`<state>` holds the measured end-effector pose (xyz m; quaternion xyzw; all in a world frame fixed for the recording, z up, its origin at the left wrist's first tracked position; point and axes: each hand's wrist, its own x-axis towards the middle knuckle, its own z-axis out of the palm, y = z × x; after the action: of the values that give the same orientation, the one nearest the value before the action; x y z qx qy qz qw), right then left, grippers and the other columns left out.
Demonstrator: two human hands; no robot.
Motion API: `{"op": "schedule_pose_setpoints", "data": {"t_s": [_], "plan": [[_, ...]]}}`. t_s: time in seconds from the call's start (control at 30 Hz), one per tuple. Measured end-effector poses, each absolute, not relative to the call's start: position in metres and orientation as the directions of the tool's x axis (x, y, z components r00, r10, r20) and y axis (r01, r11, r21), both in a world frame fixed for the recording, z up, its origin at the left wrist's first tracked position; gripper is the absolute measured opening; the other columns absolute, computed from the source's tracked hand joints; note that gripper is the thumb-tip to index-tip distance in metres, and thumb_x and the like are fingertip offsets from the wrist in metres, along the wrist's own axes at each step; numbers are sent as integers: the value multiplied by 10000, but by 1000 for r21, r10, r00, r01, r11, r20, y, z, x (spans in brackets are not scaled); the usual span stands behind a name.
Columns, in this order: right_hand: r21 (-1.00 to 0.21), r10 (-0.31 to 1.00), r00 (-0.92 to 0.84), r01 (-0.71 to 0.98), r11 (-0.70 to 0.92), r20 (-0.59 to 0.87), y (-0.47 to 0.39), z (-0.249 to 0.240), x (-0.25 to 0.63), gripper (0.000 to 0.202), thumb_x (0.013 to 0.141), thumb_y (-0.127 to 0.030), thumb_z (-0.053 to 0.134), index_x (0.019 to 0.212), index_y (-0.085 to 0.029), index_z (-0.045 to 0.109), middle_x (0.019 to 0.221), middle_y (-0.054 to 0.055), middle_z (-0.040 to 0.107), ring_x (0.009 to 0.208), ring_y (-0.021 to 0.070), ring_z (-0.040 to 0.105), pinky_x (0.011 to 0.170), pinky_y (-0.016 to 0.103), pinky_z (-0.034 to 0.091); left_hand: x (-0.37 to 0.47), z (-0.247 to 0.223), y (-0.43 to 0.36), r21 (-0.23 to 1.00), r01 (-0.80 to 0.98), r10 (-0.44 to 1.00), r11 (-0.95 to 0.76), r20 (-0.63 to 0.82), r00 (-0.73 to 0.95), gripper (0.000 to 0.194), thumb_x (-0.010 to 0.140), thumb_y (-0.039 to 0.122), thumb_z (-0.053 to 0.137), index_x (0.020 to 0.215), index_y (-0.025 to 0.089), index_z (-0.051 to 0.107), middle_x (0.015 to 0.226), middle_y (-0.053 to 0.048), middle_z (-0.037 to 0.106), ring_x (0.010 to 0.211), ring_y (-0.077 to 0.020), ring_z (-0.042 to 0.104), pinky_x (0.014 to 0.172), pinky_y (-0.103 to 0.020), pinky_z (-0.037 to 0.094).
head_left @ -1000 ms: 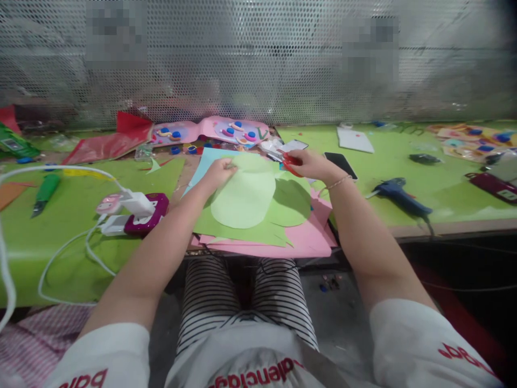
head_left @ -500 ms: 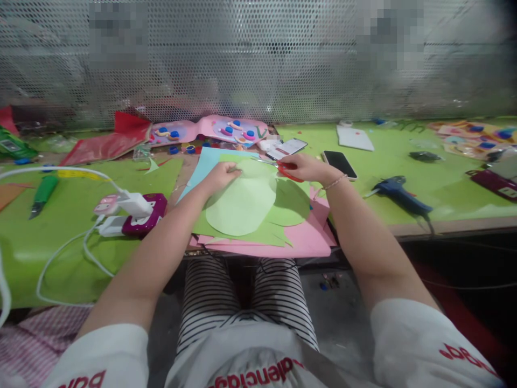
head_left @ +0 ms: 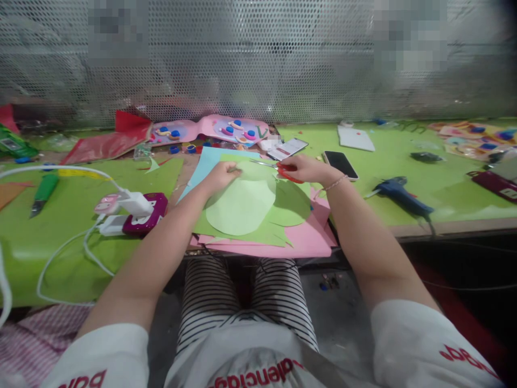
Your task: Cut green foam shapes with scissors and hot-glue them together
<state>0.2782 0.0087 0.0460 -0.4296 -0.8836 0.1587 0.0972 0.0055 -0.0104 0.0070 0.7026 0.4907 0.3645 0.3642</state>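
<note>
My left hand [head_left: 223, 177] pinches the upper left edge of a light green paper cutout [head_left: 242, 207] with a rounded lower end. In my right hand [head_left: 306, 168] are red-handled scissors [head_left: 287, 171], their metal blades pointing left at the top of the cutout. Whether the blades are around the paper's edge is hard to make out. Beneath the cutout lie darker green paper [head_left: 297, 207], a light blue sheet [head_left: 208, 157] and pink sheets [head_left: 311, 242].
A phone [head_left: 341, 165] and a glue gun [head_left: 404, 196] lie to the right. On the left are a purple power strip [head_left: 155, 213] with white plugs and cables, and a green utility knife [head_left: 43, 191]. Pink decorated pieces [head_left: 232, 129] lie before the perforated metal screen [head_left: 258, 70].
The scissor blades show more clearly over the top of the cutout and appear slightly more apart. Both hands stay almost in place.
</note>
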Motion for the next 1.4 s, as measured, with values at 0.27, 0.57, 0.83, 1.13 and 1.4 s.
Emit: {"op": "schedule_pose_setpoints", "data": {"t_s": [0.27, 0.57, 0.83, 1.13, 1.4], "plan": [[-322, 793, -609, 745, 585, 32, 9, 47, 277, 330, 814, -507, 496, 745, -186, 462, 662, 21, 499, 594, 122, 385, 573, 274, 267, 6, 9, -12, 882, 412, 959, -228, 132, 249, 244, 733, 388, 609, 714, 146, 587, 665, 11, 586, 637, -122, 507, 661, -253, 409], [-349, 790, -612, 730, 587, 49, 8, 45, 276, 342, 818, -515, 481, 777, -176, 512, 705, 35, 533, 614, 127, 410, 588, 273, 296, 7, 10, -15, 899, 373, 951, -229, 124, 284, 232, 730, 360, 617, 654, 151, 553, 650, 14, 566, 626, -116, 509, 680, -261, 416], [-405, 790, -612, 718, 567, 21, 10, 43, 274, 384, 808, -543, 488, 825, -167, 561, 754, 49, 565, 644, 139, 441, 596, 277, 312, 8, 12, -16, 905, 373, 959, -204, 109, 262, 246, 723, 322, 636, 592, 167, 498, 556, 43, 468, 569, -102, 457, 608, -241, 383], [-380, 791, -612, 729, 570, 13, 10, 45, 276, 334, 810, -502, 497, 755, -174, 521, 718, 36, 539, 632, 134, 420, 596, 280, 296, 5, 7, -10, 900, 370, 954, -231, 133, 270, 251, 714, 344, 635, 591, 167, 505, 563, 37, 500, 585, -106, 479, 612, -243, 389], [-380, 792, -611, 734, 562, -8, 10, 47, 278, 321, 811, -491, 508, 788, -171, 529, 757, 48, 562, 644, 137, 435, 594, 277, 300, 4, 5, -9, 888, 391, 951, -241, 136, 278, 269, 720, 396, 627, 615, 171, 525, 589, 27, 532, 606, -118, 494, 626, -251, 400]]}}
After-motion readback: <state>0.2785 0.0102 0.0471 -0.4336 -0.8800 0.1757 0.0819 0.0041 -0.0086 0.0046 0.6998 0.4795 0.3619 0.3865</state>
